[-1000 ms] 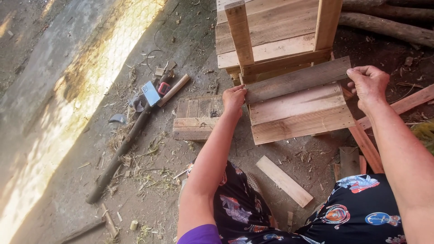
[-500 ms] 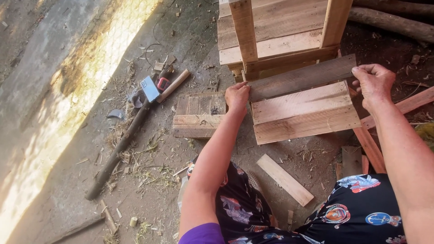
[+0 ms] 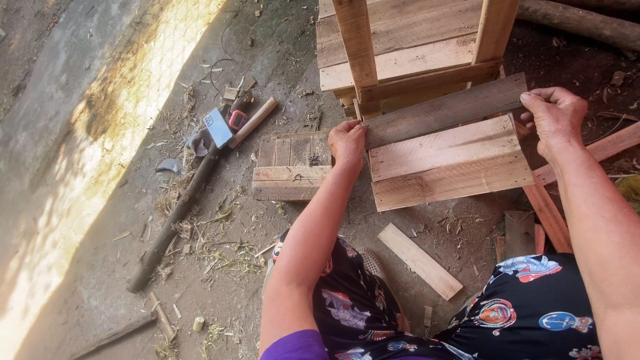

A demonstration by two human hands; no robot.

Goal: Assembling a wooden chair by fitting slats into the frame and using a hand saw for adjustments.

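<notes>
Holding grey plank (image 3: 445, 110) across wooden frame (image 3: 407, 47), just above two pale slats (image 3: 447, 163). Since a second ago we see barely any shift; plank stays level at both ends. Left hand (image 3: 347, 141) fingers curled on left end, right hand (image 3: 553, 117) pinching right end. Hammer (image 3: 250, 120) on ground, well apart.

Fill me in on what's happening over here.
A person holds a grey weathered plank by both ends, left hand and right hand, across the front of a slatted wooden frame, just above two paler boards. A hammer lies on the dirt to the left, beside a long stick.
</notes>
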